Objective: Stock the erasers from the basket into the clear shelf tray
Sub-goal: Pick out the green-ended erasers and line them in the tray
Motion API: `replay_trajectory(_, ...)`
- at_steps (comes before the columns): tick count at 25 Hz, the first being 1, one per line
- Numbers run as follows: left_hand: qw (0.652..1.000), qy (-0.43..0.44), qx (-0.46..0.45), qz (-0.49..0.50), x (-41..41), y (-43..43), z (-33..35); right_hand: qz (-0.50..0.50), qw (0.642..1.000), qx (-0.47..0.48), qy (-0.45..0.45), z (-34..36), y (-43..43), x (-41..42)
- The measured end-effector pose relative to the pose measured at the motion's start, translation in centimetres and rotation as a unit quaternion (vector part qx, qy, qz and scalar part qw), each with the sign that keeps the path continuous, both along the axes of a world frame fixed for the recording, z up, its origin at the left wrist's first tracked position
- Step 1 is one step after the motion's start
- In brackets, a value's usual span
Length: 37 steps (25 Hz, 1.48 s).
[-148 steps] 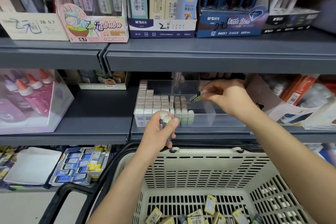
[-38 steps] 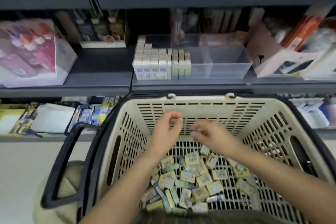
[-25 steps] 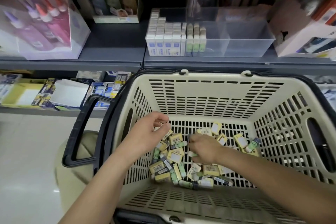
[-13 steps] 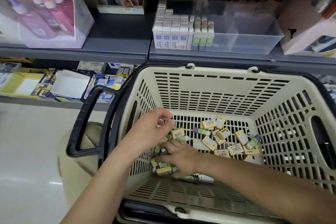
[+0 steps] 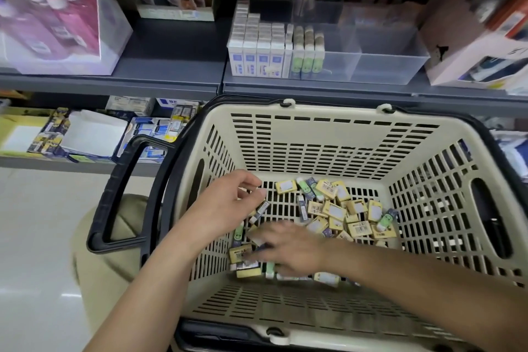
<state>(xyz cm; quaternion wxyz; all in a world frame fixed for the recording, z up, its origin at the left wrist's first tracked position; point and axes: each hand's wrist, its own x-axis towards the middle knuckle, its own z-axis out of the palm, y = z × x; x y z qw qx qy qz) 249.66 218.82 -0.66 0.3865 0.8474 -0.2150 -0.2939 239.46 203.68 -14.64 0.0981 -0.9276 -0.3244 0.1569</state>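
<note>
Both hands, up at shelf tray seconds ago, now down inside slotted cream plastic shopping basket (image 5: 334, 134). Right hand (image 5: 288, 248), motion-blurred, lies palm down at basket's near-left corner, fingers stretched almost straight over small yellow- and green-wrapped erasers (image 5: 343, 211) loose on floor. Left hand (image 5: 225, 208) hovers just above, fingers loosely curled; whether it holds anything cannot be told. Beyond, on grey metal shelf (image 5: 171, 66), clear plastic divided tray (image 5: 383, 63), with white-sleeved and green eraser rows (image 5: 257, 57) standing at left end.
</note>
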Motion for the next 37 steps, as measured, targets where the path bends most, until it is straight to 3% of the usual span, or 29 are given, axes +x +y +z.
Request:
replay_trajectory(3,1.000,0.001,0.013,-0.006,-0.1,-0.1,0.0,0.070,0.996,-0.053,0.026,-1.0,1.8,0.7)
replay_trajectory(8,1.000,0.018,0.015,0.006,0.1,0.2,0.0,-0.035,0.987,-0.154,-0.005,-0.1,-6.4,1.1)
replay_trajectory(11,1.000,0.025,0.013,0.006,0.2,0.1,0.0,-0.068,0.988,-0.126,-0.057,1.0,-6.6,0.9)
replay_trajectory(13,1.000,0.021,0.010,0.014,0.3,0.1,0.0,0.004,0.995,-0.067,-0.080,0.0,-2.1,0.9)
replay_trajectory(16,0.996,-0.053,0.078,0.003,0.0,0.0,-0.7,0.077,0.994,-0.076,0.013,-1.3,3.1,1.0)
replay_trajectory(18,0.978,-0.085,0.183,-0.053,0.1,-1.4,-2.1,0.025,0.995,-0.099,0.011,-1.2,0.7,1.4)
replay_trajectory(20,0.948,-0.053,0.292,-0.114,0.2,-3.6,-4.2,-0.046,0.992,-0.120,0.003,-0.6,-3.4,1.1)
replay_trajectory(24,0.934,0.042,0.329,-0.130,-0.4,-5.6,-9.1,-0.136,0.984,-0.109,0.024,-0.2,-9.2,-2.0)
replay_trajectory(26,0.920,0.047,0.355,-0.161,-1.0,-5.1,-11.0,-0.280,0.955,-0.086,0.039,0.0,-10.8,-2.9)
replay_trajectory(27,0.921,0.053,0.344,-0.175,-1.3,-5.0,-11.5,-0.367,0.924,-0.088,0.056,0.2,-11.6,-2.8)
replay_trajectory(29,0.958,0.103,0.224,-0.144,-1.1,-5.3,-11.6,-0.493,0.858,-0.087,0.115,0.5,-12.1,-2.0)
replay_trajectory(31,0.985,0.051,0.137,-0.087,-0.8,-5.5,-11.2,-0.519,0.841,-0.070,0.140,0.4,-11.6,-1.5)
replay_trajectory(33,0.964,-0.099,0.231,-0.082,-0.4,-5.2,-11.1,-0.529,0.838,-0.029,0.132,0.5,-11.4,-1.1)
replay_trajectory(34,0.944,-0.113,0.299,-0.078,-0.5,-4.8,-11.3,-0.536,0.835,-0.019,0.122,0.6,-11.4,-0.9)
replay_trajectory(37,0.903,0.024,0.425,-0.052,-1.4,-3.8,-12.0,-0.514,0.855,-0.021,0.064,0.4,-10.6,0.4)
